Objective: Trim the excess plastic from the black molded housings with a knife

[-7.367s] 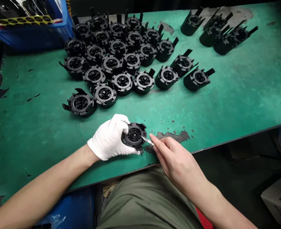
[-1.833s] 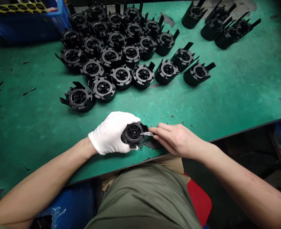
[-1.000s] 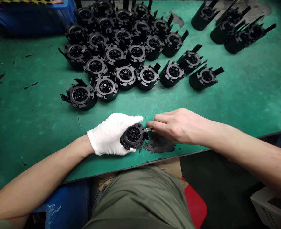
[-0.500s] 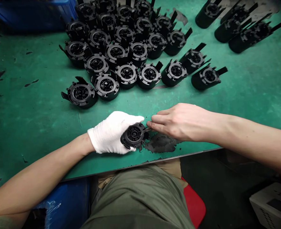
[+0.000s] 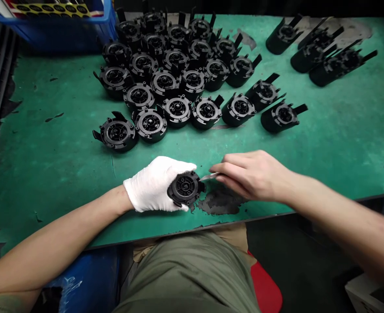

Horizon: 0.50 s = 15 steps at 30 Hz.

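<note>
On my feed, the gloved left hand (image 5: pixel 155 184) is clamped around a black plastic housing (image 5: pixel 185 189), held over the green workbench (image 5: pixel 48 152). The bare right hand (image 5: pixel 252 176) is apart from the glove, to the right of the housing, pinching a small knife (image 5: pixel 209 176) with its tip just beside the rim. More black housings (image 5: pixel 177 84) stand grouped beyond it, and a dark worn patch (image 5: pixel 219 202) lies to its right.

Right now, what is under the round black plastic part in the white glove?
The white-gloved left hand cups the round black plastic part from below; the green workbench beneath is hidden.
</note>
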### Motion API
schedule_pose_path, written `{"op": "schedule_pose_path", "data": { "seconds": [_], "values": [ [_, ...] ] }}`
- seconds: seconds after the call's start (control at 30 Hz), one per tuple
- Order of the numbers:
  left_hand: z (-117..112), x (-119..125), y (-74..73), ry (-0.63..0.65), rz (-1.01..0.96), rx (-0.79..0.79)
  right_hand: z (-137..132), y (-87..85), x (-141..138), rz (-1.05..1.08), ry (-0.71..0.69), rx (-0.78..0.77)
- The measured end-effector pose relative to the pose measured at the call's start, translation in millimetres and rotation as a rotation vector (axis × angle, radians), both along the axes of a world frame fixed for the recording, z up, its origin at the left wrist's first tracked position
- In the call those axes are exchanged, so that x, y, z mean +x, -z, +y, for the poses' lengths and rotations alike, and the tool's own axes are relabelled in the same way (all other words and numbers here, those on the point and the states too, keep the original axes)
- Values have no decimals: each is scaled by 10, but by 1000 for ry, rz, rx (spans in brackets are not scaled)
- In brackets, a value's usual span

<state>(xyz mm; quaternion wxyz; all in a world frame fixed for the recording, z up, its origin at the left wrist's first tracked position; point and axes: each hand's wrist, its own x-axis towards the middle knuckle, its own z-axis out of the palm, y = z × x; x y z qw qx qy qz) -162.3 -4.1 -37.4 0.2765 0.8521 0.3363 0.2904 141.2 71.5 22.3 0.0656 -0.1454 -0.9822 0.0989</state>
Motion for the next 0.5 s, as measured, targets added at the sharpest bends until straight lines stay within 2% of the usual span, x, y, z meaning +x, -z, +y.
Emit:
{"op": "schedule_pose_path", "data": {
  "seconds": [0.1,0.17,0.23,0.3,0.4,0.5],
  "values": [
    [2,-20,95,-90,-56,41,-490,40,86,127,266,-117],
    [-2,-27,147,-145,-72,56,-819,78,53,142,361,-189],
    [-7,-19,162,-148,-67,44,-1052,122,-49,154,398,-223],
    [-10,5,144,-118,-59,33,-1154,152,-181,143,411,-213],
    [-11,44,112,-93,-51,34,-1137,141,-326,78,446,-134],
    [-9,58,132,-112,-58,34,-1096,85,-345,110,422,-198]
  ]
}}
